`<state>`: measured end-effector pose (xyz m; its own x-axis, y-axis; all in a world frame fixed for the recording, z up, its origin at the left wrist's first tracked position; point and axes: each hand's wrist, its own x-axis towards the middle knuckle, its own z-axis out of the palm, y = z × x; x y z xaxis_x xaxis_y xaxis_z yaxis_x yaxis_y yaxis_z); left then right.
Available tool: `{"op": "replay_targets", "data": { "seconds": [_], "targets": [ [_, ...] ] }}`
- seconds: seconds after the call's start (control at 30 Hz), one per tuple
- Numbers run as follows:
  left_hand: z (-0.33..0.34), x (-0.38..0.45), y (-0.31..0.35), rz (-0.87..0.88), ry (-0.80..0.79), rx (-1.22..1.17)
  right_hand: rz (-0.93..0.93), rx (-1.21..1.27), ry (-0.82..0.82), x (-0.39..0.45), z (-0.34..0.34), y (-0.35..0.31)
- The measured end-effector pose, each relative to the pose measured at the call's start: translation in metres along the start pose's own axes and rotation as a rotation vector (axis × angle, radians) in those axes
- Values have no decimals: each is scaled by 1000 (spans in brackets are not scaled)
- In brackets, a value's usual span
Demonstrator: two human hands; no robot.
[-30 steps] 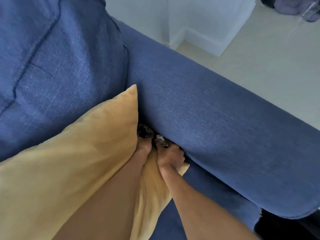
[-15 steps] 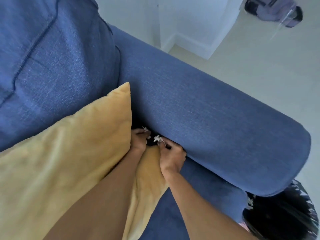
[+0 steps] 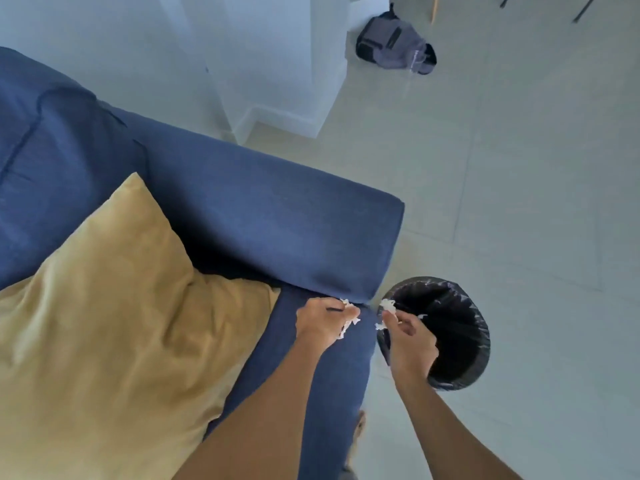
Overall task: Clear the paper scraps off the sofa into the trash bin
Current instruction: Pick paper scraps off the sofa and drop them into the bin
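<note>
My left hand [image 3: 323, 322] is closed around white paper scraps [image 3: 349, 318] above the front corner of the blue sofa [image 3: 263, 216], just below the armrest end. My right hand [image 3: 408, 336] pinches more white scraps [image 3: 387, 306] over the left rim of the round trash bin [image 3: 464, 341], which has a black liner and stands on the floor beside the sofa's armrest. A scrap shows pale inside the bin near my right fingers.
A large yellow cushion [image 3: 114, 323] lies on the sofa seat to the left of my arms. Pale tiled floor [image 3: 536, 202] stretches to the right. A grey backpack [image 3: 391, 46] sits by a white wall corner at the back.
Both hands pulled out of the gap between cushion and armrest, holding scraps, and moved right to the sofa's end. The right hand now hangs over the bin, which has come fully into view.
</note>
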<state>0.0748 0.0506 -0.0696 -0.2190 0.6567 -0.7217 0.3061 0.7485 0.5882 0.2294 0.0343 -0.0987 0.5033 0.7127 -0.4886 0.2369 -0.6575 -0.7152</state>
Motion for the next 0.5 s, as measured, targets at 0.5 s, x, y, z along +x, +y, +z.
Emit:
{"op": "replay_targets", "data": {
  "seconds": [0.5],
  "targets": [
    [140,18,45,-69,-217,-231,-16,-223,-89,126,-144,6]
  ]
}}
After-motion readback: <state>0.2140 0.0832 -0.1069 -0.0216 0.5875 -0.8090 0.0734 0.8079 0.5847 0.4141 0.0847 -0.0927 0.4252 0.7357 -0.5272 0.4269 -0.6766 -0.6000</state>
